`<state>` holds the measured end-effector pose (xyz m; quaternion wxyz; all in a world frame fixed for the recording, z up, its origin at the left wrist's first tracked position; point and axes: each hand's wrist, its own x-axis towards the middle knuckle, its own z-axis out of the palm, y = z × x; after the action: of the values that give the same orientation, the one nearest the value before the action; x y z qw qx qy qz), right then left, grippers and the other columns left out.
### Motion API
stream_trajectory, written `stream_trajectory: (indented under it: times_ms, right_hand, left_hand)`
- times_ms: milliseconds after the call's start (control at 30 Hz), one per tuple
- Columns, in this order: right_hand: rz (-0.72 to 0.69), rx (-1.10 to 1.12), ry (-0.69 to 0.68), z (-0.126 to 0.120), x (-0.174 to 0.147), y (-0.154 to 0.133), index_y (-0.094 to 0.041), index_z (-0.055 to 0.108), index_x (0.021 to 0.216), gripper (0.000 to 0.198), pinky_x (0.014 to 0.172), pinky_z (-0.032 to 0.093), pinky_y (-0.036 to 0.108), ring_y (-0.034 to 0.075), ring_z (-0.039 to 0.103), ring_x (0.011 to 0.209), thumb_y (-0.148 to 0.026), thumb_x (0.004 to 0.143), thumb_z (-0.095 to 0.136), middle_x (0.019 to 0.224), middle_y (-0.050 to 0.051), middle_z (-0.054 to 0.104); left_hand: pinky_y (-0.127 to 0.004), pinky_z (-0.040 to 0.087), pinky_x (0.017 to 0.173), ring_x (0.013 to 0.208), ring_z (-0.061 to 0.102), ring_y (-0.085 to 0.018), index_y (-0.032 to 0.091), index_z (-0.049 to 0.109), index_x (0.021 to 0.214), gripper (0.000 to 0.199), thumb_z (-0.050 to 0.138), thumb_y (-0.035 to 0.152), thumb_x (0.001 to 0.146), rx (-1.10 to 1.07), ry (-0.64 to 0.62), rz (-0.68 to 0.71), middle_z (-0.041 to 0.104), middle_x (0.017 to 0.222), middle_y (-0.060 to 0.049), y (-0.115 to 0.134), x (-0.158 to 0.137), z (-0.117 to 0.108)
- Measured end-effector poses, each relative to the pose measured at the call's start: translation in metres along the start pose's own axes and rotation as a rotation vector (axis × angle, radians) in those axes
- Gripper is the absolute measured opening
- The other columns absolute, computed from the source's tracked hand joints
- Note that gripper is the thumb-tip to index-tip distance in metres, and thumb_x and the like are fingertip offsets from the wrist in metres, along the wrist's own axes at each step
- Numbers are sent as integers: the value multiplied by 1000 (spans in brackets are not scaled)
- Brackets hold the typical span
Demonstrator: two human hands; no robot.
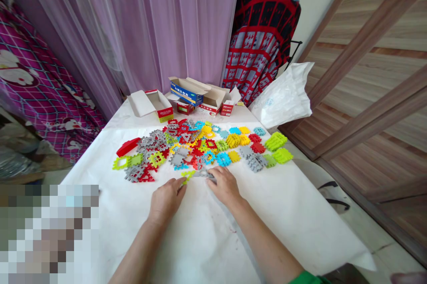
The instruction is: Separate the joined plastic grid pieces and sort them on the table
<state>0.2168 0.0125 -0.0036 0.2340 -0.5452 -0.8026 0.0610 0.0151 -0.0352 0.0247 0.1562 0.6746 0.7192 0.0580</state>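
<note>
Near the front of a heap of colourful plastic interlocking building pieces (180,159), my left hand (166,198) pinches the edge of a lime-green building piece (189,176). My right hand (226,186) is closed on a grey building piece (202,173) just to its right. The two pieces meet or overlap between my hands; whether they are joined I cannot tell. Both hands rest low over the white table cover. Right of the heap sit stacks of like pieces: yellow (234,140), grey (256,162) and lime green (282,155).
Opened small cardboard boxes, one blue (187,92) and one red and yellow (164,110), stand at the table's back. A white plastic bag (283,97) lies at the back right edge. A red piece (128,146) is left of the heap. Wooden doors (376,66) stand on the right.
</note>
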Motion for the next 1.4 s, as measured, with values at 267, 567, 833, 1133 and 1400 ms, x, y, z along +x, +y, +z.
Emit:
stream_trajectory:
  times_ms: [267, 567, 833, 1133, 1400]
  right_hand:
    - [-7, 14, 82, 21, 29, -8, -24, 68, 94, 13, 81, 47, 30, 21, 60, 92, -24, 85, 60, 93, 5, 67]
    - [41, 33, 461, 16, 14, 31, -18, 66, 92, 17, 90, 45, 35, 22, 56, 100, -20, 85, 52, 102, 9, 62]
    - [77, -40, 452, 29, 14, 47, -19, 65, 100, 24, 95, 43, 38, 24, 51, 109, -18, 80, 53, 118, 11, 56]
    - [157, -11, 426, 27, 25, 45, -17, 65, 95, 19, 93, 44, 39, 26, 52, 104, -25, 79, 60, 108, 12, 59]
    - [168, -25, 413, 23, 23, 45, -18, 67, 91, 16, 92, 41, 36, 24, 52, 104, -22, 78, 60, 108, 11, 59]
  left_hand:
    - [-30, 47, 69, 89, 68, -22, 30, 57, 130, 42, 34, 38, 95, 19, 71, -83, 68, 114, -7, 1, 13, -2]
    - [-27, 45, 69, 84, 68, -19, 27, 63, 120, 35, 42, 35, 93, -107, 179, -100, 73, 103, -4, -9, 17, 4]
    - [-25, 43, 65, 77, 67, -18, 27, 68, 109, 31, 44, 35, 91, -179, 268, -75, 74, 89, -3, -17, 20, 13]
    - [-25, 42, 65, 78, 67, -18, 26, 69, 106, 31, 44, 33, 92, -177, 278, -63, 75, 91, -4, -17, 17, 12]
    - [-23, 40, 61, 72, 66, -16, 27, 69, 105, 29, 46, 34, 91, -211, 259, -56, 75, 87, -2, -20, 19, 13]
